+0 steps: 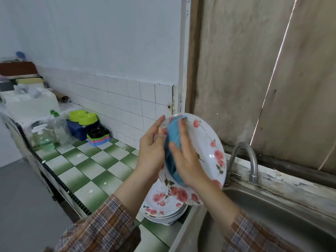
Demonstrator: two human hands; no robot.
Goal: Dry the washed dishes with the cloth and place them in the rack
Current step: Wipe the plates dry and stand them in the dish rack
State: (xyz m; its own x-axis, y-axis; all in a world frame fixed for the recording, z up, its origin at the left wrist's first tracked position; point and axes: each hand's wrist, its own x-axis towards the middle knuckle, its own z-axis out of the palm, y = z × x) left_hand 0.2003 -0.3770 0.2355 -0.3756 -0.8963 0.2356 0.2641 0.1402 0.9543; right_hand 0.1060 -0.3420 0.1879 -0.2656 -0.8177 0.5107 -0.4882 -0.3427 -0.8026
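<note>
Where the checked counter [87,171] meets the wall at left: two clear bottles [60,128], two lime bowls [83,117], one black bowl [97,131]. Centre: one left hand [151,150], thumb and fingers clamped on the left rim of one rose-patterned plate [205,139], held tilted above the counter's edge; one blue cloth [174,135] on its face; one right hand [185,157], fingers straight, pressing the cloth flat. Beneath: one stack of matching plates [163,204], count unclear, partly hidden by the forearms. Right: one tap [245,157]; one steel sink [272,215], cut off by the frame.
</note>
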